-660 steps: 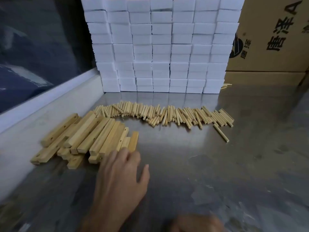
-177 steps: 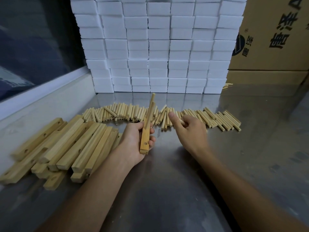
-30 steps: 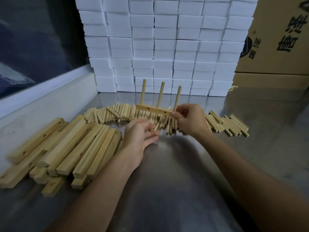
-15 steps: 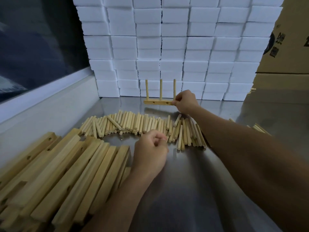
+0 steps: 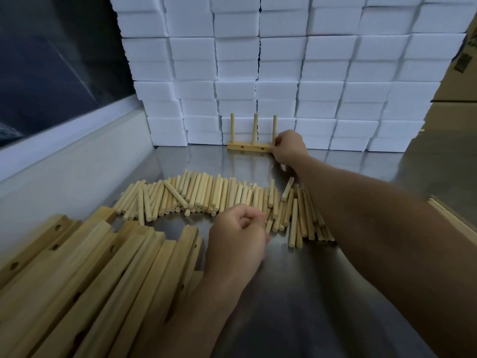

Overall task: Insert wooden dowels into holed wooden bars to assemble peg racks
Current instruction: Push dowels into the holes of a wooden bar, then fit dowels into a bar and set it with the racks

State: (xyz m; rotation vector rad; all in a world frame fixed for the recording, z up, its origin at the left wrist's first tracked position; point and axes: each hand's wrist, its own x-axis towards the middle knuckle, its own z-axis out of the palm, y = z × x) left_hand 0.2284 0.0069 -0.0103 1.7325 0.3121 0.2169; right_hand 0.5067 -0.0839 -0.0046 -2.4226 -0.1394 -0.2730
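My right hand (image 5: pixel 288 146) reaches to the far edge of the steel worktop (image 5: pixel 296 293), fingers curled round the right end of an assembled peg rack (image 5: pixel 249 147), a short holed bar with three dowels standing upright in it. The rack rests on the worktop, right against the foot of a wall of stacked white foam blocks (image 5: pixel 278 73). My left hand (image 5: pixel 238 241) hovers nearer to me in a loose fist; I cannot tell whether anything sits inside it. Just beyond that hand, a long row of loose wooden dowels (image 5: pixel 206 195) lies across the worktop, most of them pointing away from me. At lower left, a pile of holed wooden bars (image 5: pixel 90 280) lies side by side and overlapping. A cardboard box (image 5: pixel 459 86) stands at the right edge, beside the foam blocks.
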